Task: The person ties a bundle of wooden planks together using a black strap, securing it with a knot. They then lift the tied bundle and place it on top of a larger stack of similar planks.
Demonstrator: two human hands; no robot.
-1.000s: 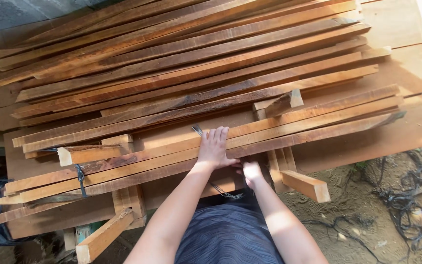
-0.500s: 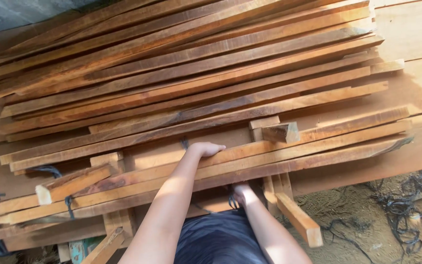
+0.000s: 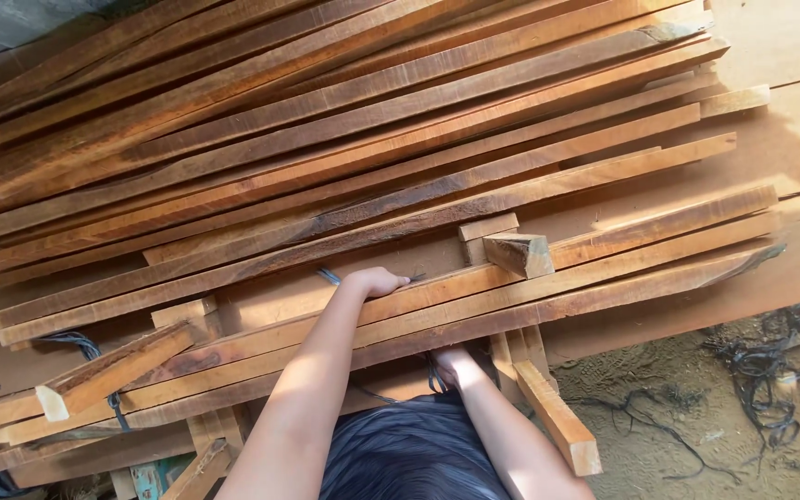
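A bundle of long reddish-brown planks [image 3: 604,268] lies across the front of a big timber stack [image 3: 326,120]. My left hand [image 3: 377,281] reaches over the bundle, its fingers curled down over the far edge, close to a dark strap [image 3: 327,275]. Low at the bundle's near edge is my right hand [image 3: 456,365], its fingers tucked under the planks and hidden. A dark strap end [image 3: 433,378] hangs beside it.
A short wedge-cut block [image 3: 520,253] rests on the bundle to the right of my left hand. A loose batten [image 3: 557,428] slants down at the right; another short one [image 3: 108,372] lies at the left. Black cords [image 3: 761,361] lie tangled on the dirt. A flat board sheet [image 3: 789,139] lies behind.
My left hand went from lying flat with spread fingers on the planks to curling over their far edge. My right hand stayed low at the near edge. The view moved in closer.
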